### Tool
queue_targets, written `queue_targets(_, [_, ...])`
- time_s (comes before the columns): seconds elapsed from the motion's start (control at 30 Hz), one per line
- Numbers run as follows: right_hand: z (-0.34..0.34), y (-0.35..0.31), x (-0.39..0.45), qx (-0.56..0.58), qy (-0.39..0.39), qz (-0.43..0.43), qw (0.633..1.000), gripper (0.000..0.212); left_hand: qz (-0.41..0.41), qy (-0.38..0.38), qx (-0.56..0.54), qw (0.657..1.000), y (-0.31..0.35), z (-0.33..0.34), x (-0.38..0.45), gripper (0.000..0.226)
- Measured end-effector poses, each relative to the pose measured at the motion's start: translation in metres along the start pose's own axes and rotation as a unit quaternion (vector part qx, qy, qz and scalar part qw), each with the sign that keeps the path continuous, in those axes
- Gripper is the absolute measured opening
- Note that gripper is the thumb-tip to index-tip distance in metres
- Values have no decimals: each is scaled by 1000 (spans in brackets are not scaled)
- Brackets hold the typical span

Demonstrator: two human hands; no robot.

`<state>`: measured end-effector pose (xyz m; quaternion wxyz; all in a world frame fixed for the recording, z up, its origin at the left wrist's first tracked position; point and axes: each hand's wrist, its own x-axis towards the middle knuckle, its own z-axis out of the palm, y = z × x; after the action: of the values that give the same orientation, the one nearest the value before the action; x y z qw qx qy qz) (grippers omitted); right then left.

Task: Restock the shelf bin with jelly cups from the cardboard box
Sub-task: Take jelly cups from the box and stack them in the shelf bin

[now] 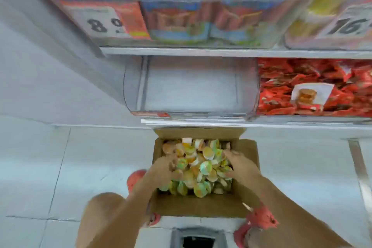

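Both bare forearms reach forward and down, converging toward the middle. Left hand (pixel 164 169) is palm-down with fingers curled inward toward the right; right hand (pixel 240 164) mirrors it, fingers curled toward the left. Motion blur, so the exact grip is unclear.

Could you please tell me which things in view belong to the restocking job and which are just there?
Part of the job:
cardboard box
jelly cups
clear shelf bin
left hand
right hand

Just there:
red snack packets
biscuit-stick packs
price tags
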<state>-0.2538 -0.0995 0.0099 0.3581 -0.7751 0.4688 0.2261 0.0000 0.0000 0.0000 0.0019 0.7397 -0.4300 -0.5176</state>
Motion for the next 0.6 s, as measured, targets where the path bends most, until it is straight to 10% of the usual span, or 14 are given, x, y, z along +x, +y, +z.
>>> queue_targets(0.23, [96,79,86,50,36,30,998,64,-25,184,-131,974,-85,65,80,45])
queue_targets(0.37, [130,112,109,-10,116,26,993,53,12,274,35,961,-132,92,106,45])
queue_targets(0.6, [169,82,118,123,182,34,975,52,48,175,183,966,-152,145,112,71])
